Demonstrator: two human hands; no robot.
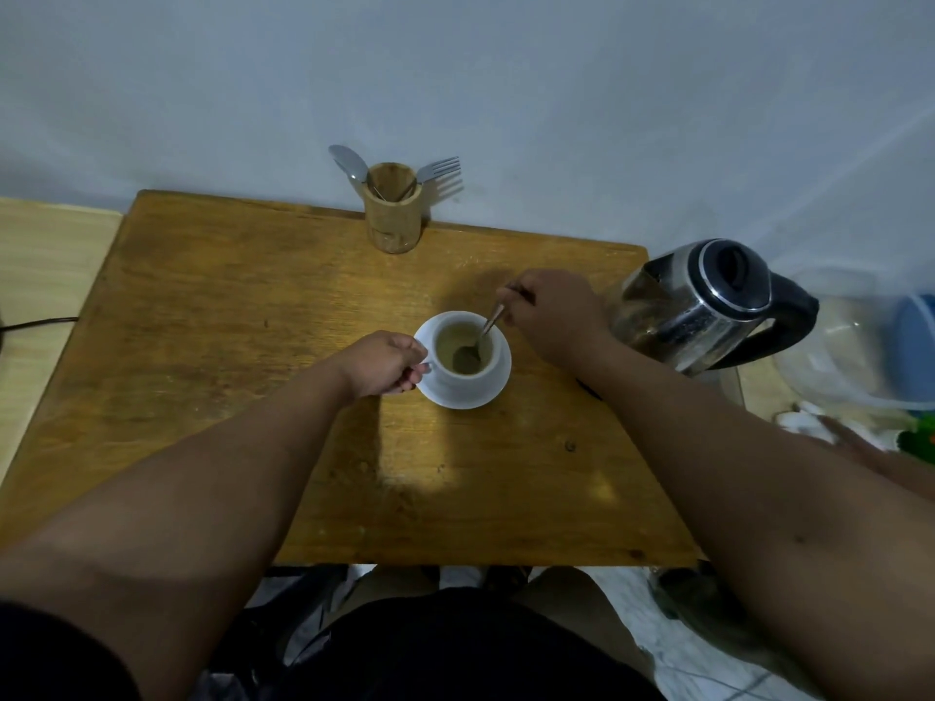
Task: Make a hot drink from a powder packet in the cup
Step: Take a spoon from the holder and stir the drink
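Metal spoon (484, 332) bowl submerged, blurred.

Bare forearms, black short sleeve (60, 645), dark clothing below.

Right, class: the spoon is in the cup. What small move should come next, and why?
Probably a stir. The right hand holds the spoon with its bowl dipped in the pale brown drink inside the cup, where a darker patch shows. The left hand has a grip on the cup's handle, steadying it on the saucer.
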